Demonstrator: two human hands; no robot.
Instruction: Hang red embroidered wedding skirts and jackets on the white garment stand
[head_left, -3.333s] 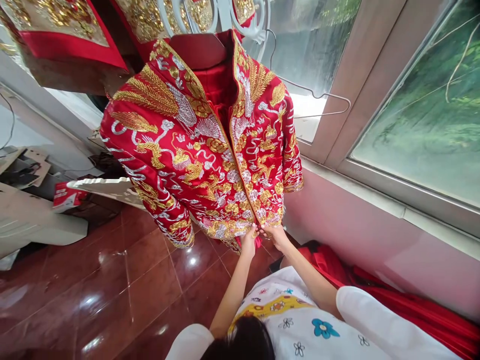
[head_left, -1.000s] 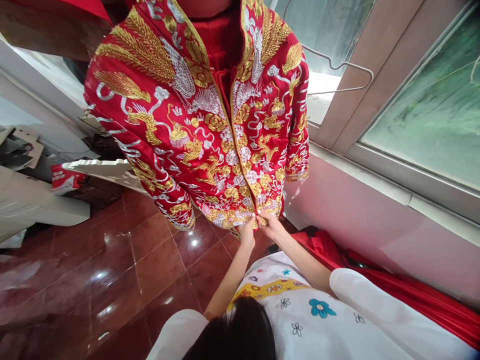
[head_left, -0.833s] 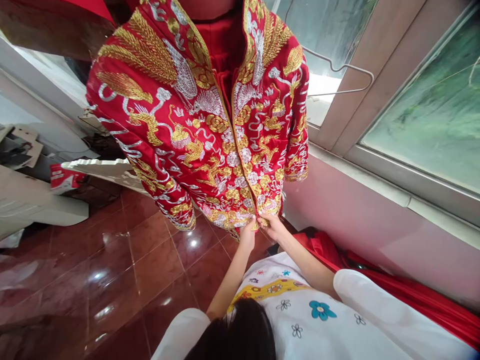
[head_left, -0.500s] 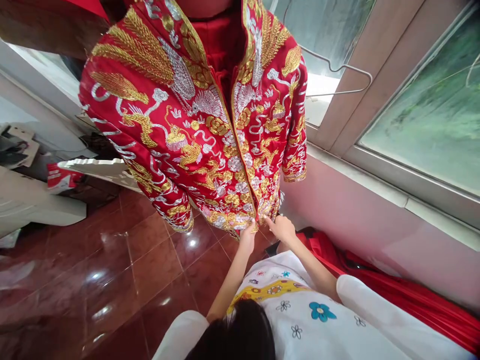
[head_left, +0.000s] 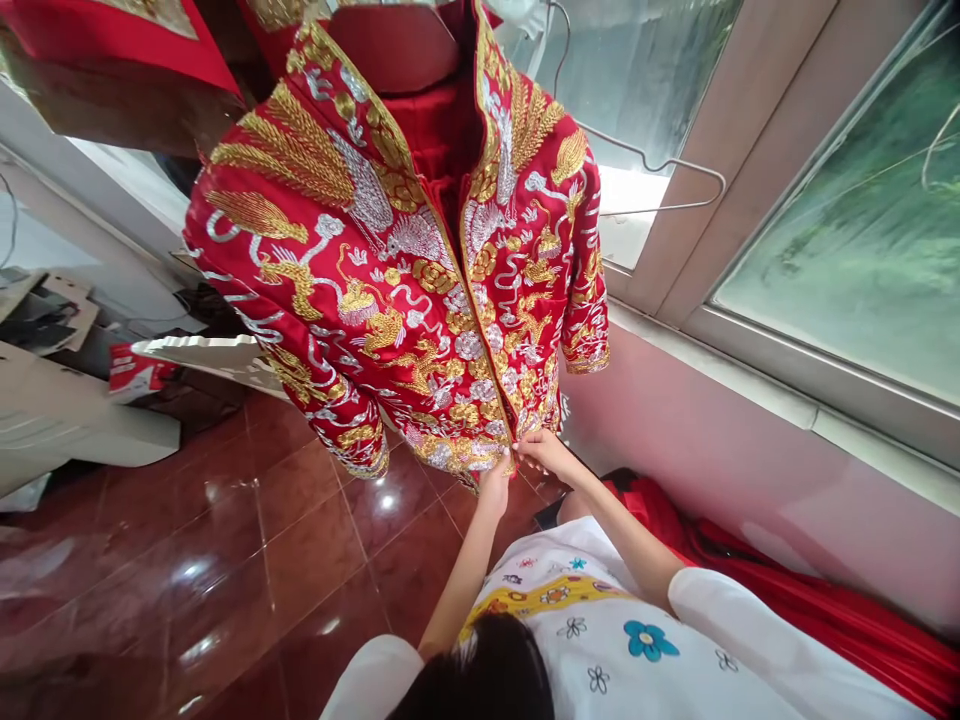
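Note:
A red jacket (head_left: pixel 397 310) with dense gold and silver embroidery hangs upright in front of me, its collar around a reddish-brown neck form (head_left: pixel 397 50). The two front edges stand apart at the neck and come together lower down. At the bottom of the front, my left hand (head_left: pixel 495 482) is closed on the hem, thumb on top. Just to its right, my right hand (head_left: pixel 549 455) pinches the front edge near the hem. Any small fastener between the fingertips is too small to make out.
A wire hanger (head_left: pixel 686 163) hangs by the window (head_left: pixel 840 270) on the right. Red cloth (head_left: pixel 757 580) lies along the wall's foot. Pale furniture (head_left: pixel 82 410) and a red-and-white box (head_left: pixel 139 370) stand at left, on a glossy tiled floor (head_left: pixel 300 520).
The jacket appears slightly lower in view, showing more of the neck form. My right hand has moved left along the hem, closer to my left hand, which keeps its grip.

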